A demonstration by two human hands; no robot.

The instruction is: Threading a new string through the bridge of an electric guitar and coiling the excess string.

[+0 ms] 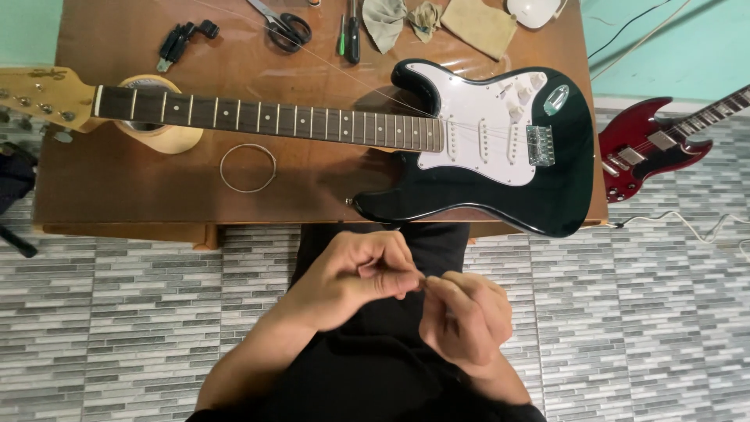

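Pinching something too fine to make out, probably a thin guitar string, the left hand (355, 281) and right hand (467, 319) meet fingertip to fingertip just below the glossy black electric guitar with white pickguard (476, 148), which lies across the brown wooden table (117, 187). A coiled wire string (248, 168) rests beneath the guitar's neck; black-handled scissors (283, 27) lie above it. Judged from here, a slack pinch could let the wire spring free or kink.
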